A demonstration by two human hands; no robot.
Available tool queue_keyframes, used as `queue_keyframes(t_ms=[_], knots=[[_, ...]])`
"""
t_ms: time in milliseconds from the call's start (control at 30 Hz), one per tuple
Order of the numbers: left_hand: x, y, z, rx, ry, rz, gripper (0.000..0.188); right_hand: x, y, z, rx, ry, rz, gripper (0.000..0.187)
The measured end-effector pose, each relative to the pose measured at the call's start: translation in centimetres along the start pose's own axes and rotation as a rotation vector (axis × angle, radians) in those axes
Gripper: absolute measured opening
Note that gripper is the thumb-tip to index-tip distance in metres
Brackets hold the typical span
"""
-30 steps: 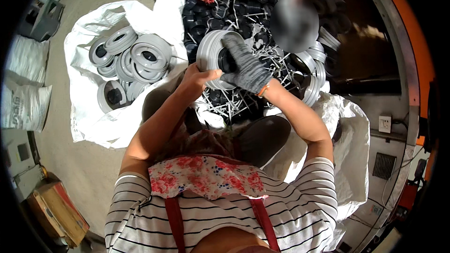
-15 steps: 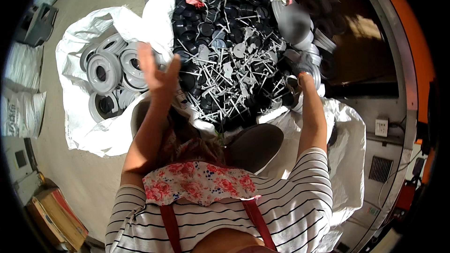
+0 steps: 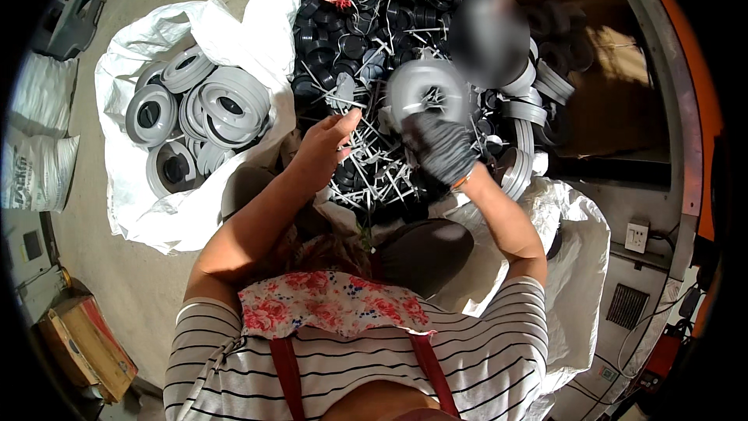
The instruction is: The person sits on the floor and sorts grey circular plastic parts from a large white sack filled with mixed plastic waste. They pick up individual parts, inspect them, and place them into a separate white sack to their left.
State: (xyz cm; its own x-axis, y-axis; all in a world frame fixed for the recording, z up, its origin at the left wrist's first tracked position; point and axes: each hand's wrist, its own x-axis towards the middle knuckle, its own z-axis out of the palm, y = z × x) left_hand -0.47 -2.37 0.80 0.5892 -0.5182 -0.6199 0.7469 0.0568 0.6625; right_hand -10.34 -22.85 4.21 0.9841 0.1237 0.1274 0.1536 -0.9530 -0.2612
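Observation:
My gloved right hand (image 3: pixel 441 144) grips the near edge of a grey plastic ring (image 3: pixel 417 82), tilted above the heap, with pale sticks visible through its hole. Just left of it my bare left hand (image 3: pixel 327 148) hovers over the heap with thumb and fingers apart, holding nothing I can see. Below both hands lies a pile of black round caps (image 3: pixel 318 51) mixed with thin grey plastic sticks (image 3: pixel 374 175). More grey rings (image 3: pixel 234 101), several with black centres, fill a white sack (image 3: pixel 117 187) on my left.
Further grey rings (image 3: pixel 523 113) are stacked to the right of the heap, beside a brown cardboard surface (image 3: pixel 615 101). A blurred grey round shape (image 3: pixel 491 39) is above them. Another white sack (image 3: pixel 584 265) stands at my right, near a wall socket (image 3: pixel 636 236). Worn boxes (image 3: pixel 93 347) sit lower left.
My left hand has moved right, from beside the ring-filled sack to over the heap. My right hand has come left from the stacked rings with a grey ring in it.

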Motion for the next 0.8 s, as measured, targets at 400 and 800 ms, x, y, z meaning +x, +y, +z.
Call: queue_keyframes(t_ms=[400, 800], knots=[[0.4, 1.9, -2.8, -0.063, -0.083, 0.199, 0.037, 11.4, 11.7, 13.2, -0.402, -0.061, 0.731, 0.043], [-1.8, 2.8, -1.3, -0.028, -0.249, 0.406, 0.031, 5.8, -3.1, 2.2, 0.477, 0.001, 0.061, 0.044]])
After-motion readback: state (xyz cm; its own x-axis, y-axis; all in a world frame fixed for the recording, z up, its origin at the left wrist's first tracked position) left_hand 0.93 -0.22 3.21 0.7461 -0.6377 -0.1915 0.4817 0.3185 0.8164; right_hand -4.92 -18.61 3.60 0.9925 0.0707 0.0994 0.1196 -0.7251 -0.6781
